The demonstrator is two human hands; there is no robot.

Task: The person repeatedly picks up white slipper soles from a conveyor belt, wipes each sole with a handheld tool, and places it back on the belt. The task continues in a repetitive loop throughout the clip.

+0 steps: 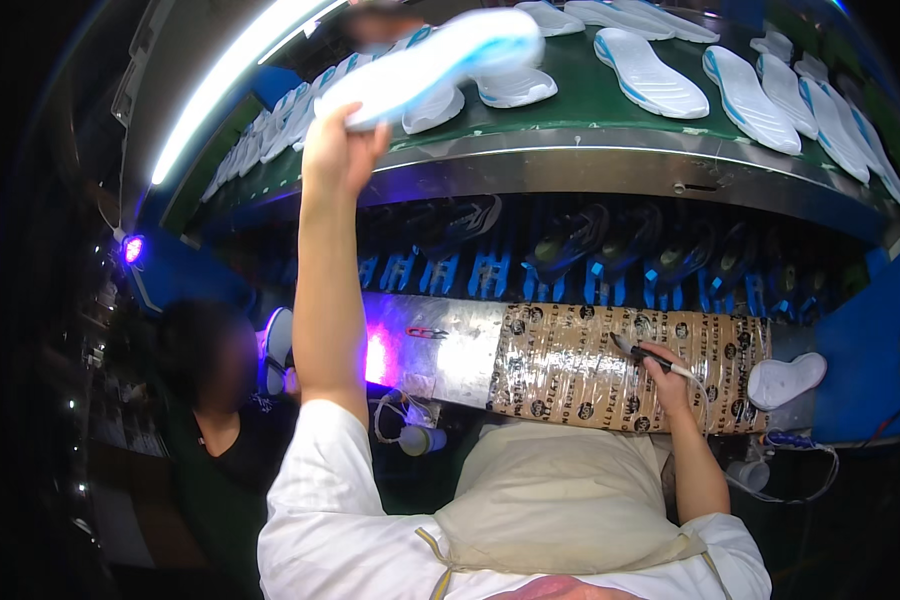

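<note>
My left hand (345, 155) is raised high at the far side, its fingers closed on the heel end of a white shoe sole (430, 70) with blue trim. That sole is smeared by motion and hangs over the green conveyor belt (570, 105). Low at the right, my right hand (668, 380) grips a black-handled glue brush (655, 358) with a pale hose trailing from it. Its dark tip points up and left, above a workbench pad (570, 370) wrapped in printed brown tape.
Several white soles (650, 72) lie along the belt. Dark shoe uppers (570, 235) stand on blue holders beneath. A white sole (788, 381) rests at the bench's right end; a red-handled tool (427, 332) lies left. A co-worker (210, 370) sits left. Cups (422, 440) hang at the near edge.
</note>
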